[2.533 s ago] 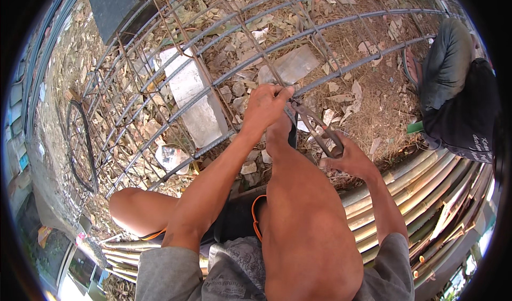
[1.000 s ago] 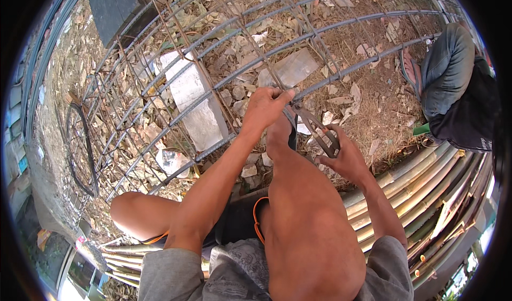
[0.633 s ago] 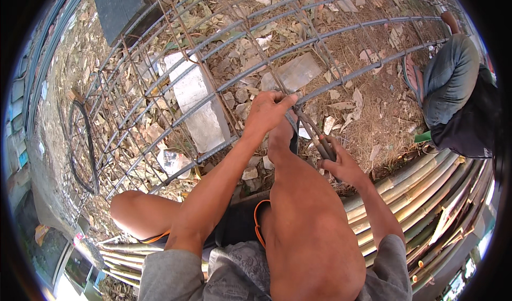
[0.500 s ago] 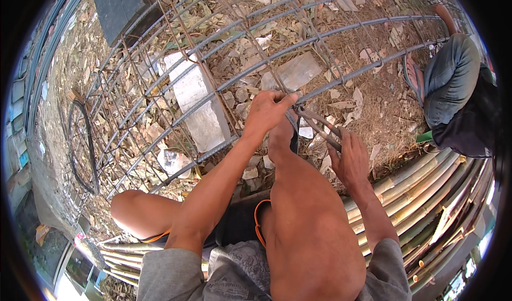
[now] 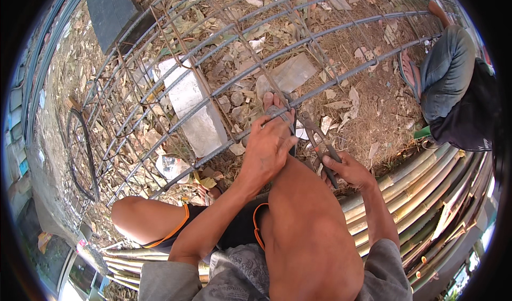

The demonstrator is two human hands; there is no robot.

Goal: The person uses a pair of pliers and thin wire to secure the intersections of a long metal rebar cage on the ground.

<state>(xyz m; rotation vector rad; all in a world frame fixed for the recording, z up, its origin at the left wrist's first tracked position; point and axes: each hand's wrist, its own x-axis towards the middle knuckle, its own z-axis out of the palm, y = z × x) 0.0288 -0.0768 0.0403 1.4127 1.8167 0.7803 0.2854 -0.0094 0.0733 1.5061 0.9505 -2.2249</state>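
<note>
At the right hand (image 5: 348,167): it gripped the pincers (image 5: 318,149), whose handles stood apart.
Pincers: ahead and left of that hand, long axis slanting toward the bar (image 5: 337,80), head just beside it (touching or not, I couldn't tell).
Left hand (image 5: 269,145): nearer the bar, fingers bent beside it, thumb out; whether it held anything, I couldn't tell.
Bar: ran near-left to far-right, over the foot (image 5: 271,99).
Beyond: block (image 5: 184,90) under the cage (image 5: 314,35); poles (image 5: 405,197), near right.
</note>
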